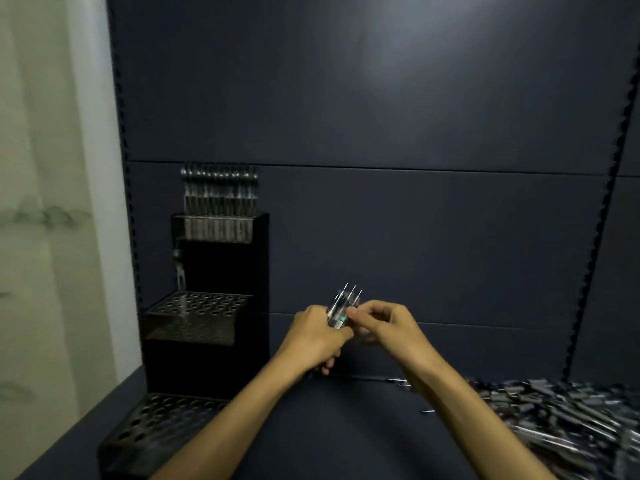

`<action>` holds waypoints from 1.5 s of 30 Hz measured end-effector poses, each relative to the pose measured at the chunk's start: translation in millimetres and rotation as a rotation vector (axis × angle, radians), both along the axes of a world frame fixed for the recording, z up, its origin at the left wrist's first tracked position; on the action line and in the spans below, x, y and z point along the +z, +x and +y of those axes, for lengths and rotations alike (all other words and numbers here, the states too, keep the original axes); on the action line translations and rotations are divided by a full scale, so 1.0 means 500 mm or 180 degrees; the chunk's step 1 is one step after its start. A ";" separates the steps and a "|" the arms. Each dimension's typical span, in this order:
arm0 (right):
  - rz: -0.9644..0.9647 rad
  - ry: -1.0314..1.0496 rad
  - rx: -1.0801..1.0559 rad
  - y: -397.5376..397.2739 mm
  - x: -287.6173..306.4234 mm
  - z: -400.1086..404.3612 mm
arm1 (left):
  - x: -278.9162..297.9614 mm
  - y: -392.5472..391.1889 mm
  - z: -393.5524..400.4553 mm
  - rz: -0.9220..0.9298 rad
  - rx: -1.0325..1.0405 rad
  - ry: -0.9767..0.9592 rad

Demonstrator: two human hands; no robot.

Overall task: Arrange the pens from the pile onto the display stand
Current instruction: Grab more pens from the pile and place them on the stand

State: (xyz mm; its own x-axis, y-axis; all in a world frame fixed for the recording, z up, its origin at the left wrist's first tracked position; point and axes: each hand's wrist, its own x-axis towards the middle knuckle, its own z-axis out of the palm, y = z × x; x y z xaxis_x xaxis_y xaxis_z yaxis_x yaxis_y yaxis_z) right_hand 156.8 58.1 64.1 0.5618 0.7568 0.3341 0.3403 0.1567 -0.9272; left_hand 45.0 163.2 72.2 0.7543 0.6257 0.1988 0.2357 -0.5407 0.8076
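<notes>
A black three-tier display stand [207,362] stands at the left of the shelf. Its top tier holds a row of pens [219,194]; the middle tier [197,311] and bottom tier [162,424] show open holes. My left hand [317,336] grips a small bundle of pens [341,308], tips pointing up, in the middle of the view. My right hand [382,325] pinches one pen of that bundle with thumb and fingers. A large pile of pens [568,420] lies at the right on the shelf.
The dark blue shelf surface [346,427] runs from the stand to the pile, with a few stray pens [401,382] lying by my right forearm. A dark back panel [381,133] rises behind. A pale wall [45,202] is at the left.
</notes>
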 end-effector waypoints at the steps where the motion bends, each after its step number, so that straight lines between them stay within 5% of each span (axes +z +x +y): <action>1: 0.0025 0.0032 -0.0062 -0.013 0.005 0.005 | 0.006 -0.009 0.008 0.0020 -0.0059 0.0004; 12: 0.0474 0.0472 -0.0492 -0.025 0.026 0.016 | 0.034 -0.046 0.034 0.0115 -0.0412 0.0386; 22: 0.1335 0.0662 0.0598 -0.105 0.081 0.084 | 0.091 -0.129 0.101 -0.0227 -0.0203 0.0669; 36: 0.0476 0.0908 0.0074 -0.319 0.117 0.309 | 0.124 -0.314 0.333 -0.0493 -0.0523 0.0429; 45: -0.0391 0.1270 -0.0690 -0.269 0.253 0.357 | 0.118 -0.344 0.394 -0.0448 -0.0246 0.0396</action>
State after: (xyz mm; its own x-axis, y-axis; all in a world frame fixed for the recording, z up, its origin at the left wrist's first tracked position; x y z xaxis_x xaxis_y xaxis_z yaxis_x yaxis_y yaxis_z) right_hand 22.1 236.6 190.7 0.6309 0.4253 0.6489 0.5080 0.4058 -0.7598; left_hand -127.1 360.2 131.0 0.7584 0.5311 0.3778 0.0791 -0.6503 0.7555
